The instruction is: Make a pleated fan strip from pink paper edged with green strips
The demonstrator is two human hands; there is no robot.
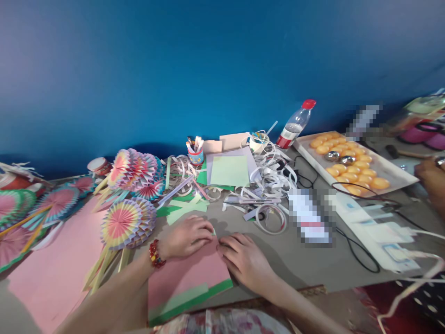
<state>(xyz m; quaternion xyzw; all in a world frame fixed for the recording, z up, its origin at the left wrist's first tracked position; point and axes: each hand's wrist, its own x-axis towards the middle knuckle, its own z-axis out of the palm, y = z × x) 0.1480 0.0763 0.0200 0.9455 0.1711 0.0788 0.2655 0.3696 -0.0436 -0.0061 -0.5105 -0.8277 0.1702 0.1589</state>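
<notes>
While at the pink paper's (pixel 187 270) edge, right hand (pixel 246 262) beside open tabletop (pixel 299 264).

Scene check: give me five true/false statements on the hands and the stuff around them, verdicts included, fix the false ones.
1. The left hand rests on the pink sheet. True.
2. The beaded bracelet is on the right wrist. False: the bracelet is on the left wrist.
3. The bottle has a red cap. True.
4. The tray holds only orange balls. False: two silvery balls lie among them.
5. The right hand is at the sheet's right edge. True.
</notes>
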